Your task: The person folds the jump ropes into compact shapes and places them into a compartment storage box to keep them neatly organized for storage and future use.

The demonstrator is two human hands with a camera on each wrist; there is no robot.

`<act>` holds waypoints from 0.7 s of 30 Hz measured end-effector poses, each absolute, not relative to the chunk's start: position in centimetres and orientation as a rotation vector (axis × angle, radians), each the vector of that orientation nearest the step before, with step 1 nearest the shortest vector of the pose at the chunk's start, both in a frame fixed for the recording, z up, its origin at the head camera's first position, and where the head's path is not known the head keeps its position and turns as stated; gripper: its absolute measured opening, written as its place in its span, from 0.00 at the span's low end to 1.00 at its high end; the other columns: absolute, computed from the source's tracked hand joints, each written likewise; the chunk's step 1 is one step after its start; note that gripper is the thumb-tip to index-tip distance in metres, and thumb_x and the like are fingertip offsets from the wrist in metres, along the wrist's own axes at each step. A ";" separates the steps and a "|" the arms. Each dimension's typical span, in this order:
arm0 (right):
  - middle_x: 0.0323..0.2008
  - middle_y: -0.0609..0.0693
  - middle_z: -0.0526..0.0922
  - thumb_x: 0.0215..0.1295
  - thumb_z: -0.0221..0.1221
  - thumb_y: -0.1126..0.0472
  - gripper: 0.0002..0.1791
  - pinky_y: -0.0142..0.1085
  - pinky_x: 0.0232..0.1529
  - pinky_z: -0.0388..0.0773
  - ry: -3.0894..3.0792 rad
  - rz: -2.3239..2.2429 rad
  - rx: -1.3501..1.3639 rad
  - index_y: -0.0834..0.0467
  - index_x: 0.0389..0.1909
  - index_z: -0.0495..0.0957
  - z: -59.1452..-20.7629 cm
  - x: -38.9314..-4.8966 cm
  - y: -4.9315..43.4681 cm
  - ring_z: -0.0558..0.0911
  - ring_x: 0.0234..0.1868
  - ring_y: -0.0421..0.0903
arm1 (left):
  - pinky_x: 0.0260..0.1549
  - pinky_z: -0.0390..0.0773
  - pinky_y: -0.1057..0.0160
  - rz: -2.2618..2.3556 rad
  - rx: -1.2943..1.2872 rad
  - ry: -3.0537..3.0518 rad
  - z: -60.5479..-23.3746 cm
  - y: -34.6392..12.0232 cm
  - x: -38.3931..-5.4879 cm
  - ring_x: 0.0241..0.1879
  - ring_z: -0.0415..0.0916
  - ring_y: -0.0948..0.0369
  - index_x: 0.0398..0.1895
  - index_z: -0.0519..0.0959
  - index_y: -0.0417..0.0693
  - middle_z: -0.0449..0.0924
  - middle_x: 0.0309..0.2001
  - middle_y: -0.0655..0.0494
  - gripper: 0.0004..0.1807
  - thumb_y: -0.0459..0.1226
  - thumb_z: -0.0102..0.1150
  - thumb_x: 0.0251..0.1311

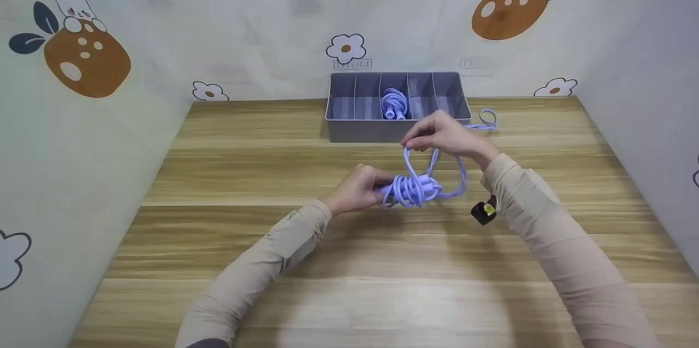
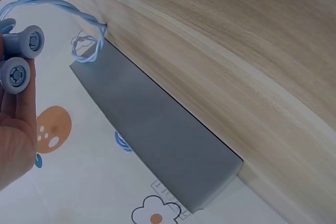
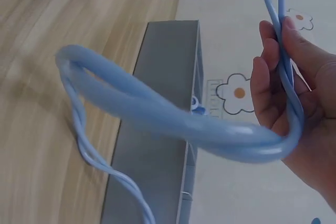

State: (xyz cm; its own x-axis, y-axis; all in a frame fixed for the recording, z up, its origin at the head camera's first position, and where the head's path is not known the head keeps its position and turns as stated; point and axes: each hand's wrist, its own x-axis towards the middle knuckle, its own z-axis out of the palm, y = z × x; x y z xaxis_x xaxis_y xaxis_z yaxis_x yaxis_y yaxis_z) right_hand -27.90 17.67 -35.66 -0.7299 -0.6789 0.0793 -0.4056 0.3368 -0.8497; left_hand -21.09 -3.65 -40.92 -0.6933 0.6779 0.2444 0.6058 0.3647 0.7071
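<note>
My left hand (image 1: 357, 187) grips the two handles of a light blue jump rope (image 1: 412, 190) held over the table. Several turns of cord wrap round those handles. In the left wrist view the round ends of both handles (image 2: 27, 42) stick out side by side beyond the fingers. Up and to the right of the bundle, my right hand (image 1: 448, 134) pinches the doubled cord between thumb and fingers. From there the cord (image 3: 226, 135) hangs in a twisted loop, seen in the right wrist view. Its loose end (image 1: 487, 118) trails to the right of the box.
A grey box (image 1: 393, 130) with several compartments stands at the back of the wooden table (image 1: 246, 173), against the patterned wall. Its middle compartment holds another wound jump rope (image 1: 394, 102), handle ends facing front. A small black device (image 1: 483, 212) hangs at the right wrist.
</note>
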 end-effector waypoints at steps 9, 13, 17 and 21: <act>0.26 0.43 0.84 0.56 0.59 0.69 0.11 0.32 0.30 0.80 2.214 -1.557 -0.834 0.75 0.36 0.78 -38.4 -28.0 17.1 0.81 0.25 0.40 | 0.29 0.78 0.72 1.386 1.152 2.469 -41.1 -3.6 -21.0 0.27 0.79 0.57 0.33 0.82 0.36 0.83 0.30 0.47 0.10 0.22 0.58 0.46; 0.27 0.42 0.84 0.58 0.57 0.70 0.13 0.32 0.32 0.80 2.131 -1.696 -0.727 0.78 0.38 0.75 -39.6 -27.7 16.8 0.81 0.26 0.38 | 0.32 0.79 0.71 1.494 1.138 2.400 -41.2 -3.6 -21.1 0.30 0.81 0.53 0.36 0.81 0.32 0.83 0.32 0.43 0.11 0.21 0.58 0.46; 0.27 0.43 0.84 0.60 0.55 0.69 0.13 0.28 0.32 0.79 2.106 -1.828 -0.622 0.78 0.38 0.75 -40.7 -27.1 16.4 0.81 0.28 0.37 | 0.34 0.79 0.70 1.576 1.105 2.389 -41.1 -3.7 -21.3 0.32 0.81 0.55 0.37 0.80 0.32 0.82 0.34 0.42 0.13 0.21 0.59 0.45; 0.28 0.46 0.84 0.61 0.55 0.66 0.15 0.28 0.35 0.78 2.087 -1.954 -0.512 0.77 0.39 0.75 -41.2 -26.2 15.8 0.82 0.31 0.39 | 0.34 0.80 0.68 1.651 1.031 2.382 -41.0 -3.8 -21.5 0.33 0.81 0.53 0.37 0.80 0.30 0.82 0.34 0.40 0.13 0.21 0.60 0.45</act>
